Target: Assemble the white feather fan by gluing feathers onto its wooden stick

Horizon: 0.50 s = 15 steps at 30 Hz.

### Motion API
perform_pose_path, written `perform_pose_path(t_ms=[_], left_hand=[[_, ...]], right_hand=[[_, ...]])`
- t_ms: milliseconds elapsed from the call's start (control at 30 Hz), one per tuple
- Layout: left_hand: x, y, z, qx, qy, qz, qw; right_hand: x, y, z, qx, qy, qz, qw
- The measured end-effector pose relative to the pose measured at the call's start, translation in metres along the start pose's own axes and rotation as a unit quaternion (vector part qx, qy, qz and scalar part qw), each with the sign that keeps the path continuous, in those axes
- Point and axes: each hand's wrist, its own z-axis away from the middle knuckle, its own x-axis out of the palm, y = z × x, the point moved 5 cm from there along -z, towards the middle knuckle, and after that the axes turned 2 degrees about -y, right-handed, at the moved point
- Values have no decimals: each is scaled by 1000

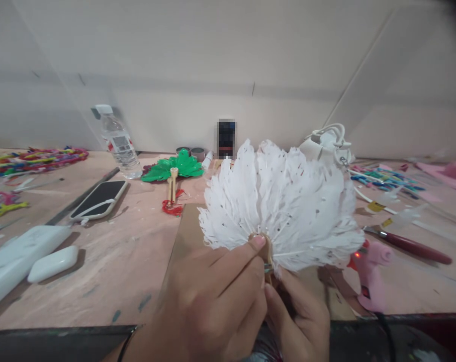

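Observation:
A white feather fan (pixel 284 201) spreads out above the table's front middle, its feathers speckled with small dots. My left hand (pixel 212 301) is closed round the fan's base, with the thumb tip pressed on the wooden hub. My right hand (pixel 299 317) is closed just below and to the right, fingers pinched at the same base where a small metal piece shows. What the right fingers pinch is too small to name. A brown card sheet (pixel 186 231) lies under the fan.
A pink glue gun (pixel 371 271) with a red light stands right of my hands. A green feather fan (pixel 175 168), a water bottle (pixel 118 143), a phone (pixel 99 198), white cases (pixel 31 256), coloured strips (pixel 35 158) and a red-handled tool (pixel 412 246) lie around.

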Motion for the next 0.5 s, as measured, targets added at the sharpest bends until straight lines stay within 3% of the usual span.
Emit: perform_pose_path(t_ms=[233, 500], left_hand=[[-1, 0, 0, -9, 8, 5, 1000], [0, 0, 0, -20, 10, 19, 1000]], right_hand=[[0, -7, -3, -48, 8, 34, 998], [-2, -6, 0, -41, 13, 54, 998]])
